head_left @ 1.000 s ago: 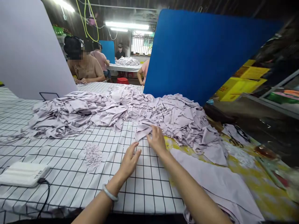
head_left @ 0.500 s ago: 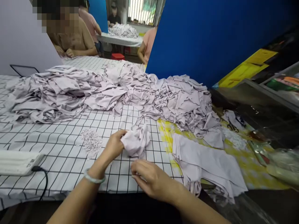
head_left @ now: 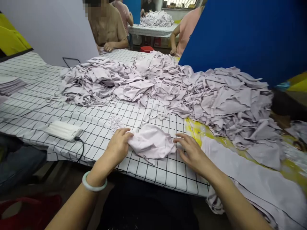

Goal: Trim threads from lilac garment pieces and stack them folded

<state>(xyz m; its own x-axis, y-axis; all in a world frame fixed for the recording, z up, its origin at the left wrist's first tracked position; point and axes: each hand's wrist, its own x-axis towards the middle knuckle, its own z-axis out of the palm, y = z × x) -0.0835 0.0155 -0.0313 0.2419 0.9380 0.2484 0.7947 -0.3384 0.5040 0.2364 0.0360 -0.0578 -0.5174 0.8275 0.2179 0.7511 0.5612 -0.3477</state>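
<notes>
A crumpled piece of pale lilac fabric [head_left: 152,142] lies on the checked tablecloth [head_left: 141,171] between my two hands. My left hand [head_left: 117,143], below a pale green bangle [head_left: 94,182], grips the fabric's left edge between thumb and fingers. At the other end, my right hand [head_left: 192,148] has its fingers apart, right beside the cloth's edge; whether the fingertips touch it is hard to tell. Small fabric scraps [head_left: 115,123] lie just beyond my left hand. Behind the piece stretches a big heap of the same fabric [head_left: 153,83].
A white power strip-like box [head_left: 62,130] with a black cable sits to the left. Folded fabric [head_left: 254,175] hangs over the table edge at right. Blue [head_left: 240,35] and pale [head_left: 55,32] panels stand behind the heap. Another person [head_left: 107,28] sits across the table.
My view has swung left. The bunched fabric now lies spread wider on the table, and my right hand has moved up to its right end. My left hand still holds it.
</notes>
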